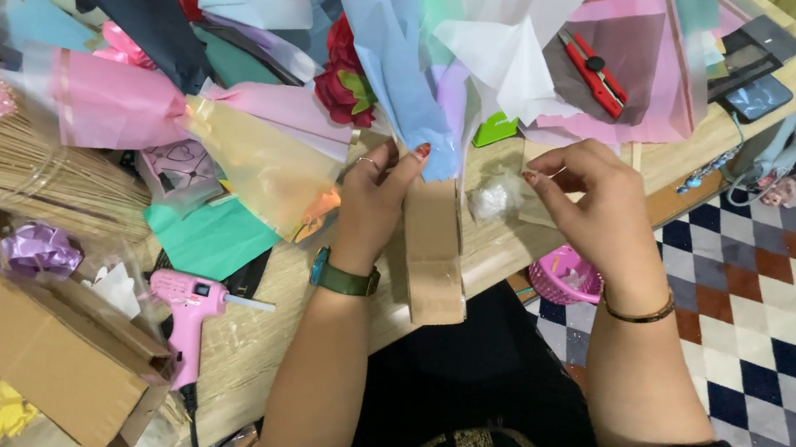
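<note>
My left hand [377,201] grips the neck of a paper-wrapped bouquet [416,66], where blue, white and lilac wrapping sheets gather above a brown paper-covered stem [433,252]. A dark red artificial rose [342,82] shows at its left side. My right hand [588,200] is just to the right of the stem, with fingers pinched on a strip of clear tape or film [499,200] that reaches toward the bouquet. The bouquet leans over the edge of a wooden table [670,160].
A pink glue gun [189,305] and a brown cardboard box [63,355] lie at the lower left. Coloured paper sheets [122,102] and a bundle of sticks [24,176] cover the left. A red utility knife [595,74], phone [758,95] and pink basket [564,277] are to the right.
</note>
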